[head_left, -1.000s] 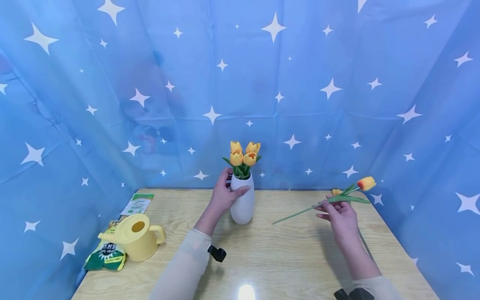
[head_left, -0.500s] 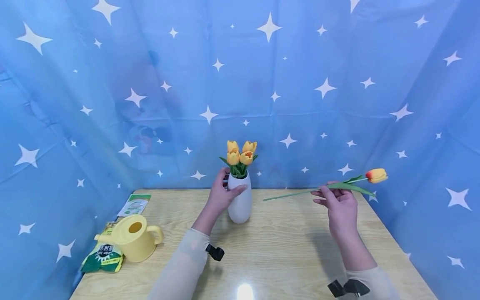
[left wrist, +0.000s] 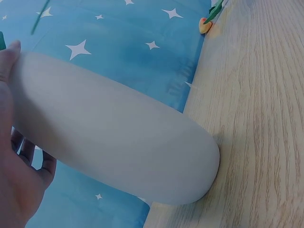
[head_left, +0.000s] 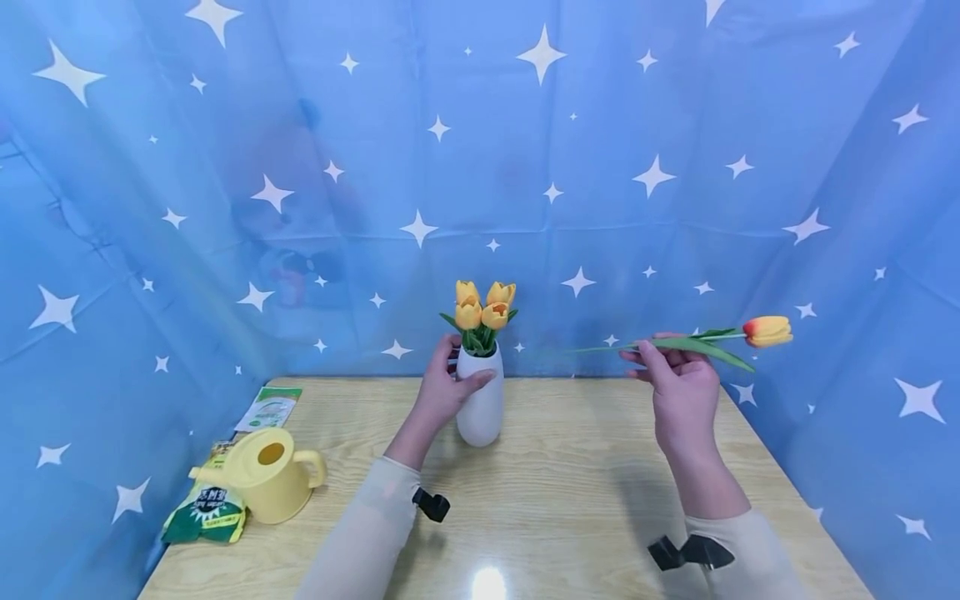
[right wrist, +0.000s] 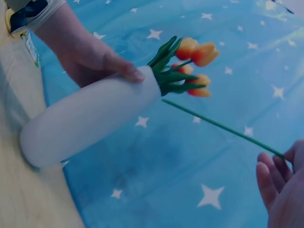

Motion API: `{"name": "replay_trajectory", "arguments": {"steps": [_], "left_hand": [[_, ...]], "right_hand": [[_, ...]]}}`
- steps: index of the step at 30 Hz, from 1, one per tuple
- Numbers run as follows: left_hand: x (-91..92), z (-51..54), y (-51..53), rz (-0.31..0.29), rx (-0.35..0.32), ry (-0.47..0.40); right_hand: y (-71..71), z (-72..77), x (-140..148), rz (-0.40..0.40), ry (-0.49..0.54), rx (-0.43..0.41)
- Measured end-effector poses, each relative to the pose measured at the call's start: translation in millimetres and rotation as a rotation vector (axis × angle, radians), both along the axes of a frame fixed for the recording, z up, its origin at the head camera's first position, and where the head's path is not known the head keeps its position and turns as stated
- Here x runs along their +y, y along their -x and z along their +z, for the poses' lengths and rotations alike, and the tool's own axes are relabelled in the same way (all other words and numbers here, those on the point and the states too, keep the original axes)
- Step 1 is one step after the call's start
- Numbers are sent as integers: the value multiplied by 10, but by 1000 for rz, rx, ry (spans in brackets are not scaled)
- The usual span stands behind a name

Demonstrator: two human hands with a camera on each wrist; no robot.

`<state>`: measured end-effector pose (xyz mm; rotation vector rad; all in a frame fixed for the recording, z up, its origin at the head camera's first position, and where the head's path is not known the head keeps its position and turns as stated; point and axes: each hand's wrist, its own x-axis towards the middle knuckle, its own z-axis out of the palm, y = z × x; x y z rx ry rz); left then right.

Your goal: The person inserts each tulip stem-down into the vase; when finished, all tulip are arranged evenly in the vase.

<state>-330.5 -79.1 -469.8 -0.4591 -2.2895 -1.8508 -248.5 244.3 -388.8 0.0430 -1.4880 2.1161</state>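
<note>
A white vase stands upright on the table, with several orange-yellow tulips and green leaves at its mouth. My left hand grips the vase near its top, thumb along the front. Off to the right and above the table, my right hand pinches a single tulip by its green stem. The bloom points right and the stem points left. In the right wrist view the stem's free end appears near the vase's mouth, apart from it.
Another tulip lies on the table in the left wrist view. At the left stand a yellow watering can, a green bag and a flat packet. A blue star-patterned curtain surrounds the wooden table.
My right hand has raised the tulip and brought its stem from slanting to nearly level. The other tulip behind that hand is now hidden in the head view. My left hand stays on the vase.
</note>
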Motion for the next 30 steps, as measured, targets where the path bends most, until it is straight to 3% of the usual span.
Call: {"name": "replay_trajectory", "arguments": {"steps": [12, 25, 30], "left_hand": [[-1, -2, 18, -4, 11, -5], [1, 8, 4, 11, 9, 6], [1, 5, 1, 2, 9, 5]], "right_hand": [[152, 327, -234, 21, -175, 155], [299, 515, -420, 13, -465, 176], [334, 572, -495, 54, -555, 159]]}}
